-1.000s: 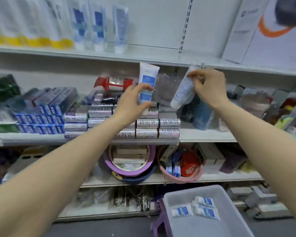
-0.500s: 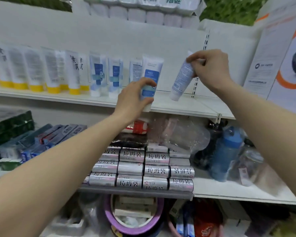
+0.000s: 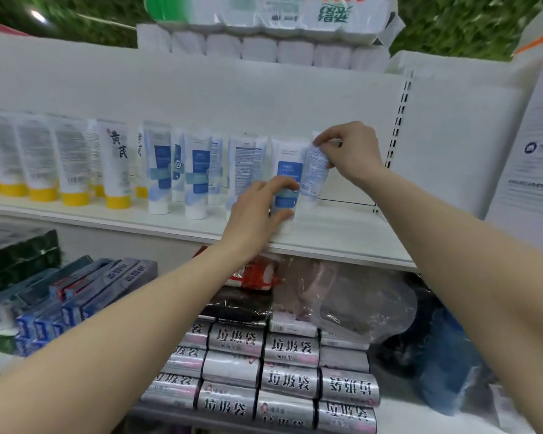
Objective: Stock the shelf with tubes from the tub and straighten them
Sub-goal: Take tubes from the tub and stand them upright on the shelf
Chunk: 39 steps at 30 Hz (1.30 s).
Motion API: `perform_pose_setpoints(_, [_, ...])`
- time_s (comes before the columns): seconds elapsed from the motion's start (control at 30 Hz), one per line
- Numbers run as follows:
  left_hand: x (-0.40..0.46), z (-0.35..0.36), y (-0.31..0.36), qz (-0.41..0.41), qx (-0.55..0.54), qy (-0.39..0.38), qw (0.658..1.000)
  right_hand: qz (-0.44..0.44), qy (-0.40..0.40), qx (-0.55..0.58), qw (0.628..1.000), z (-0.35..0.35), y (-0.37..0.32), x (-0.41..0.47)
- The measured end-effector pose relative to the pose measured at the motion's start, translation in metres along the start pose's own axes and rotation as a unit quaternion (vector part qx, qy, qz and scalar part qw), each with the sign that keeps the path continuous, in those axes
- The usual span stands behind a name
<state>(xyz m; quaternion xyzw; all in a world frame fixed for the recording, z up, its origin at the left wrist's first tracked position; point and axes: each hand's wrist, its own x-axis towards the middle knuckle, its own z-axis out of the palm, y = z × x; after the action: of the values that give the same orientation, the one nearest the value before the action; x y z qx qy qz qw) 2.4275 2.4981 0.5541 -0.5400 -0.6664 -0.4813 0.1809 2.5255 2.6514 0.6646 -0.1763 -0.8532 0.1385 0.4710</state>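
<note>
Centre frame: left hand grips a blue-label tube on the shelf; right hand pinches a tilted tube, perhaps touching down.

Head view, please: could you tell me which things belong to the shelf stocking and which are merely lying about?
Job:
left hand gripping blue-label tube
right hand pinching tilted tube
upper shelf

Lying about:
yellow-capped tubes
bin-bag rolls
tissue packs
</note>
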Motion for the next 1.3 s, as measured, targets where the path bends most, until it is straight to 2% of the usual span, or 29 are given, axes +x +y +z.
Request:
perform_pose_setpoints(0.33, [0.009,0.004,0.001,-0.006,0.063,-0.018,0.998,-0.004,-0.036,-0.021,0.999,0.047,0.013,0.018])
perform_pose_setpoints(0.67, [0.010,0.008,-0.001,-0.002,0.085,-0.026,0.996,-0.031,-0.033,-0.045,0.998,0.050,0.015,0.010])
perform_pose_setpoints(0.9, [0.006,0.007,0.001,0.009,0.097,-0.035,0.995,-0.059,-0.037,-0.075,0.995,0.040,0.020,0.004])
perform_pose_setpoints(1.03, [0.001,0.001,0.005,-0.010,0.119,-0.044,0.992,-0.044,-0.019,-0.078,0.996,0.023,0.022,-0.010])
perform_pose_setpoints(1.3, [-0.046,-0.014,0.023,-0.017,0.116,-0.018,0.993,-0.056,-0.015,-0.208,0.976,-0.023,0.012,-0.093])
